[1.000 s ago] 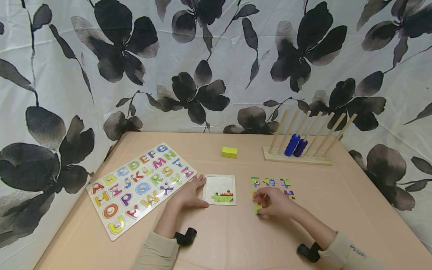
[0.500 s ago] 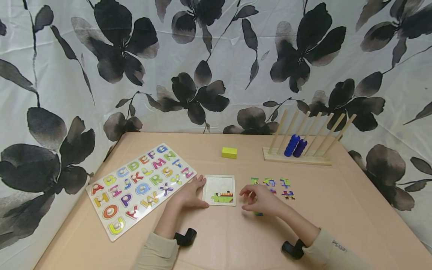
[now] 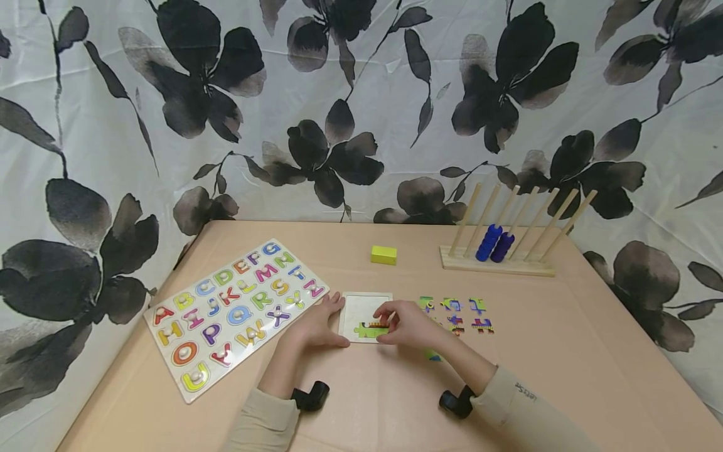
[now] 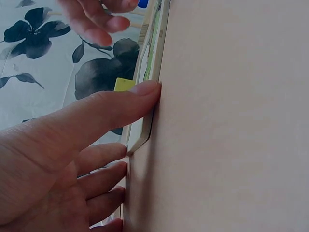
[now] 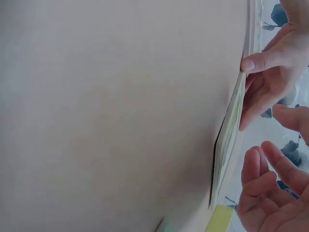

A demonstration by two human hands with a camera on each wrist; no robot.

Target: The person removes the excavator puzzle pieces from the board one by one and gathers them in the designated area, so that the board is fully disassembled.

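A small white puzzle tray (image 3: 364, 307) lies mid-table, with joined green crocodile-like pieces (image 3: 369, 331) in its lower right part. My left hand (image 3: 313, 323) lies along the tray's left side. In the left wrist view its thumb (image 4: 140, 92) presses the tray edge, and its other fingers reach along it, fairly straight. My right hand (image 3: 409, 323) is over the tray's right edge and hides part of it. The right wrist view shows its thumb (image 5: 289, 116) apart from the loosely bent fingers (image 5: 282, 164); no piece shows between them.
Loose puzzle pieces (image 3: 477, 306) lie right of the tray, with one more (image 3: 433, 356) nearer me. An alphabet board (image 3: 226, 295) lies at left. A yellow block (image 3: 384, 255) sits behind the tray. A wooden peg rack (image 3: 497, 269) with blue beads (image 3: 489, 243) stands back right.
My right hand has moved left from the loose pieces to the tray's right edge, uncovering some pieces behind it. My left hand has stayed at the tray.
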